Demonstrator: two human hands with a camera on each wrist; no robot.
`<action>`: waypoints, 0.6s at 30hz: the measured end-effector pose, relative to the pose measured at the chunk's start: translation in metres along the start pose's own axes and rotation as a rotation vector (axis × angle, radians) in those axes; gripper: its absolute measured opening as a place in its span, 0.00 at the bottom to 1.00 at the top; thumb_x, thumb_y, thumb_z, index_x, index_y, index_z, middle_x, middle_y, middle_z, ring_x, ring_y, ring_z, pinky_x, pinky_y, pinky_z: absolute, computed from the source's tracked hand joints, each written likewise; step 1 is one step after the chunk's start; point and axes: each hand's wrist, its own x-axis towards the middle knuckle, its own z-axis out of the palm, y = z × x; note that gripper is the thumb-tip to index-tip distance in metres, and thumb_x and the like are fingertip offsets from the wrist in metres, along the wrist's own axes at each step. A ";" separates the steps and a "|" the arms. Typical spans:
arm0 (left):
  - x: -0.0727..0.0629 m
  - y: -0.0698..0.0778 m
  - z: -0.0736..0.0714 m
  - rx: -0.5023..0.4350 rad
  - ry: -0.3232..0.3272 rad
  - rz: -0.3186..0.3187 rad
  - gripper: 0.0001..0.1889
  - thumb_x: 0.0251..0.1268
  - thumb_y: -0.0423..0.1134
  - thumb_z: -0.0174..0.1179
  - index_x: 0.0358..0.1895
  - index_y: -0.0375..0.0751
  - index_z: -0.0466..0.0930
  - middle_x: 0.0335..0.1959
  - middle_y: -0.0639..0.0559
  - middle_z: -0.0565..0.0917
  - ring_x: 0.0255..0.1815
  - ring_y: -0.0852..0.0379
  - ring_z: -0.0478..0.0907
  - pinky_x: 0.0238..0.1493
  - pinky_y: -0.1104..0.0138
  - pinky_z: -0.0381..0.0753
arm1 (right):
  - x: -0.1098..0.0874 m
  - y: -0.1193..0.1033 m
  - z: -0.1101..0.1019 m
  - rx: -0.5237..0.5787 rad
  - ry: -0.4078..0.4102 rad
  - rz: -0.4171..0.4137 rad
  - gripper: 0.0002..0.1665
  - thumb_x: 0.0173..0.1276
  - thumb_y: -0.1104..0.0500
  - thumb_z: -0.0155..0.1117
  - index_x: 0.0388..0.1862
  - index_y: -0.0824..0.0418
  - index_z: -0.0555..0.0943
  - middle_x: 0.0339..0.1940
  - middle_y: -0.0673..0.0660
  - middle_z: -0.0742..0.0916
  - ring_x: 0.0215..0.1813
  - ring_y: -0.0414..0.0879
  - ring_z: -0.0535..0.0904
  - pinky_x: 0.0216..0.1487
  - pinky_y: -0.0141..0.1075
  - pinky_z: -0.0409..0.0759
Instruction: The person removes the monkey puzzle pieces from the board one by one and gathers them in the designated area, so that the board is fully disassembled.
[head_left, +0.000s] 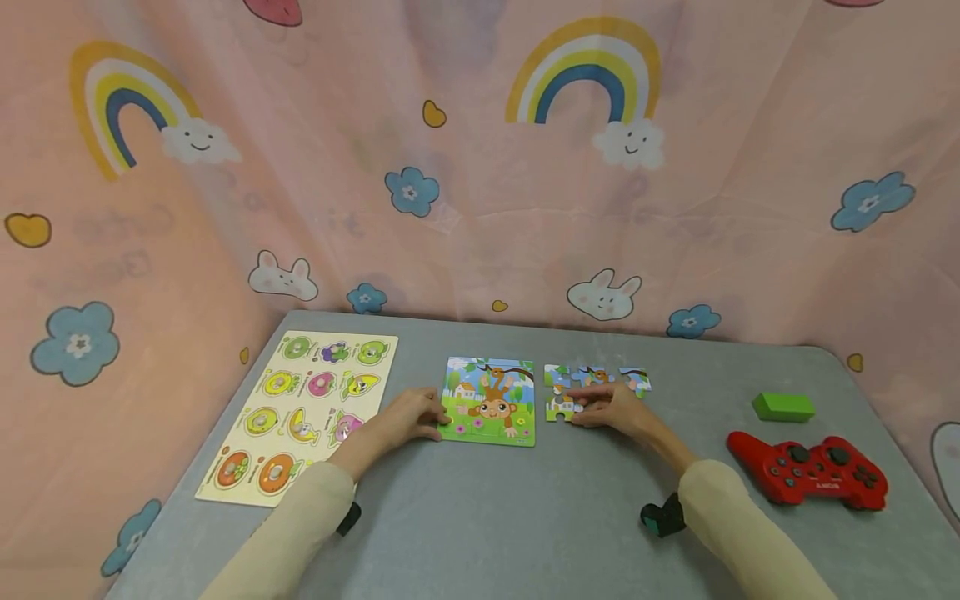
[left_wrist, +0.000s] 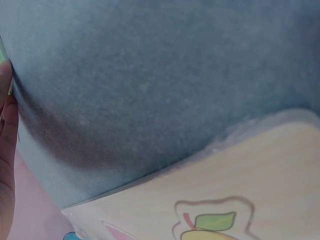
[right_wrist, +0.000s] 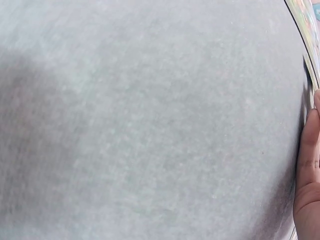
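Your left hand's (head_left: 405, 416) fingers touch the left edge of the monkey board (head_left: 492, 408); whether they pinch it, I cannot tell. Your right hand's (head_left: 611, 408) fingers touch loose puzzle pieces (head_left: 557, 407), which lie just right of the monkey board; their grip is equally unclear. Left of the monkey board lies the fruit board (head_left: 295, 402); well to its right, on the bench (head_left: 495, 525), are a green block (head_left: 783, 407) and a red controller (head_left: 813, 473).
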 end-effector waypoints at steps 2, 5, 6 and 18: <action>0.000 0.000 0.000 -0.002 0.001 0.000 0.13 0.53 0.34 0.70 0.43 0.34 0.86 0.34 0.53 0.77 0.33 0.63 0.68 0.36 0.72 0.73 | -0.001 0.000 -0.001 0.010 -0.014 -0.004 0.30 0.57 0.65 0.72 0.58 0.74 0.76 0.42 0.66 0.80 0.31 0.37 0.78 0.35 0.29 0.79; 0.000 0.000 0.000 0.002 0.004 0.006 0.13 0.53 0.34 0.70 0.43 0.34 0.86 0.34 0.53 0.77 0.33 0.63 0.68 0.36 0.72 0.72 | -0.002 -0.001 -0.003 0.034 -0.026 -0.003 0.32 0.58 0.66 0.71 0.60 0.75 0.73 0.43 0.66 0.79 0.31 0.36 0.77 0.36 0.30 0.80; 0.000 0.000 0.000 0.003 0.006 0.009 0.13 0.53 0.34 0.70 0.43 0.34 0.86 0.34 0.53 0.77 0.33 0.63 0.68 0.36 0.72 0.72 | -0.002 0.000 -0.003 0.038 -0.027 -0.006 0.32 0.59 0.66 0.70 0.61 0.76 0.72 0.43 0.66 0.79 0.31 0.36 0.77 0.36 0.30 0.80; -0.001 0.001 0.000 0.008 0.019 0.015 0.13 0.52 0.33 0.70 0.42 0.34 0.86 0.33 0.52 0.76 0.32 0.63 0.68 0.35 0.72 0.72 | -0.005 -0.008 0.011 0.093 0.008 -0.007 0.30 0.62 0.64 0.68 0.61 0.75 0.72 0.51 0.70 0.82 0.45 0.40 0.83 0.44 0.32 0.80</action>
